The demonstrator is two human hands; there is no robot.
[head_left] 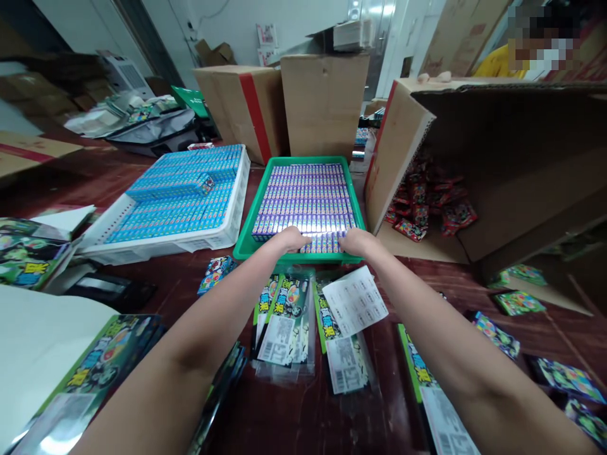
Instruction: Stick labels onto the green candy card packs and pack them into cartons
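Both arms reach forward to a green tray (239, 243) filled with rows of small purple boxes (306, 196). My left hand (290, 239) is closed at the left end of a short front row of these boxes, and my right hand (355, 242) is closed at the right end of it. The row lies between my fingertips, by the tray's near wall. Several fingertips are hidden among the boxes. Nearer me lie clear bags with green-and-black printed cards (289, 303), and a white label sheet (355, 300) rests over the right-hand group.
To the left stands a white crate (208, 239) of small blue boxes (190, 189). Tall cartons (325, 104) stand behind the tray. An open carton (398, 145) at right holds red packets (417, 202). Colourful packs (496, 335) lie at right. A person in yellow (496, 63) is beyond.
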